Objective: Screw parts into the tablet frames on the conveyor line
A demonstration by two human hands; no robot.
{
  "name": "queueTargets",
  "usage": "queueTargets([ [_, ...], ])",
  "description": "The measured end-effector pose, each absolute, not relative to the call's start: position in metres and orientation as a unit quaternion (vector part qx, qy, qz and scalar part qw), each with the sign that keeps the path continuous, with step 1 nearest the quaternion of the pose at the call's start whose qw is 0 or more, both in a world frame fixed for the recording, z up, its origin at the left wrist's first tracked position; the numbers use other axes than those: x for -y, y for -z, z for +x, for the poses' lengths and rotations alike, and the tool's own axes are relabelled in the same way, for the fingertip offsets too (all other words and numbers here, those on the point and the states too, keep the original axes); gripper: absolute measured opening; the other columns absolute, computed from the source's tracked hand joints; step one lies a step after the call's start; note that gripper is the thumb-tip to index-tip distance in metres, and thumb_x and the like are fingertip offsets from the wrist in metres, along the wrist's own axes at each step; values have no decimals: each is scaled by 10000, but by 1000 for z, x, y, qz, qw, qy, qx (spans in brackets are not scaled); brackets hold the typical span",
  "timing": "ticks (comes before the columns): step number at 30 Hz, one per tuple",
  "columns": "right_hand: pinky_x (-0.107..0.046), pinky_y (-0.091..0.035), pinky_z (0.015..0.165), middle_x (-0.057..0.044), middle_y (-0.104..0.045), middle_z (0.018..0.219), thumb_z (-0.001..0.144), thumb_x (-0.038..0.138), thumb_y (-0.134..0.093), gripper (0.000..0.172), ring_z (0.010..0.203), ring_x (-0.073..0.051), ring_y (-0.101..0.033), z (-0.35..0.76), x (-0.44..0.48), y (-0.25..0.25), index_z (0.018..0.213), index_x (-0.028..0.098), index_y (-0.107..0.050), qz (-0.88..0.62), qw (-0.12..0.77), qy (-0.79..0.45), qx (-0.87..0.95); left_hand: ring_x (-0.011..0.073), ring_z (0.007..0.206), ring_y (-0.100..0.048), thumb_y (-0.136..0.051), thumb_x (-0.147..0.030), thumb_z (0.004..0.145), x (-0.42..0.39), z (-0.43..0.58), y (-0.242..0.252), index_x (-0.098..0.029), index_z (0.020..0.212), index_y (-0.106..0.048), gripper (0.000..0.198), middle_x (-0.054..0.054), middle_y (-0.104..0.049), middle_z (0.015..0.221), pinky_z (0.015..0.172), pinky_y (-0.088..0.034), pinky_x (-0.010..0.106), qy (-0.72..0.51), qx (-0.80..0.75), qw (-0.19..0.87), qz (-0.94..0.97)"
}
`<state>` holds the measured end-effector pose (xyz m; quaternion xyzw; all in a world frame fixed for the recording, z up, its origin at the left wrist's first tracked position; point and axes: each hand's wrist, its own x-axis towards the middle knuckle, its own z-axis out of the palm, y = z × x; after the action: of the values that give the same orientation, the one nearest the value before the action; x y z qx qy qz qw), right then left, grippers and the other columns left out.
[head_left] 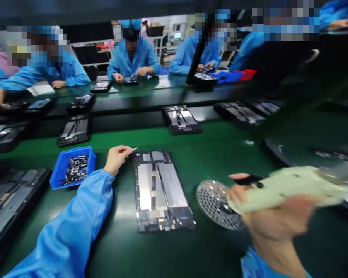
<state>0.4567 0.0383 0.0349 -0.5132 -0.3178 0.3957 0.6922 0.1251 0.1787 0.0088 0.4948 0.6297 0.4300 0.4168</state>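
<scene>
- While the green work surface (213,154) extended beneath both hands, the opened tablet (174,189) lay flat on it, between the left hand (116,160) and the right hand (278,218), with its silver inner panels facing up.
- The pale green tool (290,185) was positioned to the right of the tablet, clear of it; the right hand was wrapped around its body. Motion blur obscured the finer detail of this grip.
- The blue bin (58,170), containing small metallic parts (77,168), was located left of the tablet, just beside the left sleeve (72,220).
- The perforated metal disc (208,197) was situated between the tablet and the right hand, apart from the tablet.
- The thin white piece (135,148) was pinched by the left hand at the tablet's far left corner; contact between piece and tablet could not be determined.
</scene>
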Motion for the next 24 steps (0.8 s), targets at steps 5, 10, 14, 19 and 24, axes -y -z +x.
queueTargets([
  [5, -432, -316, 431, -73, -448, 445, 508, 975, -625, 746, 410, -234, -441, 435, -43, -67, 705, 271, -776, -470, 736, -321, 367, 124, 585, -540, -741, -255, 711, -192, 126, 2, -122, 735, -778, 140, 60, -712, 691, 541, -380, 233, -394, -635, 430, 506],
  [10, -352, -345, 388, -11, -448, 455, 587, 1000, -593, 798, 384, -179, -427, 404, -60, -71, 792, 248, -765, -422, 669, -427, 438, 157, 734, -638, -733, -156, 781, -193, 136, 15, -143, 692, -766, 95, 63, -753, 768, 779, -497, 276, -388, -629, 404, 539],
  [14, -311, -361, 380, 19, -460, 457, 620, 977, -616, 805, 375, -152, -418, 368, -95, -75, 825, 209, -744, -365, 638, -483, 475, 165, 788, -663, -740, -150, 809, -195, 136, 22, -163, 748, -783, 76, 48, -763, 824, 838, -513, 279, -385, -627, 383, 558],
  [19, -287, -365, 372, 49, -448, 436, 660, 955, -597, 771, 342, -123, -396, 293, -158, -70, 800, 205, -707, -341, 660, -503, 441, 146, 627, -637, -778, -201, 796, -202, 133, 27, -151, 733, -787, 81, 26, -689, 636, 681, -531, 248, -353, -631, 410, 556],
  [24, -262, -366, 344, 59, -454, 409, 648, 965, -597, 785, 315, -111, -413, 243, -202, -47, 747, 190, -675, -341, 676, -475, 449, 131, 521, -585, -723, -158, 814, -207, 136, 31, -143, 764, -814, 105, 17, -654, 569, 638, -516, 256, -335, -642, 432, 538],
])
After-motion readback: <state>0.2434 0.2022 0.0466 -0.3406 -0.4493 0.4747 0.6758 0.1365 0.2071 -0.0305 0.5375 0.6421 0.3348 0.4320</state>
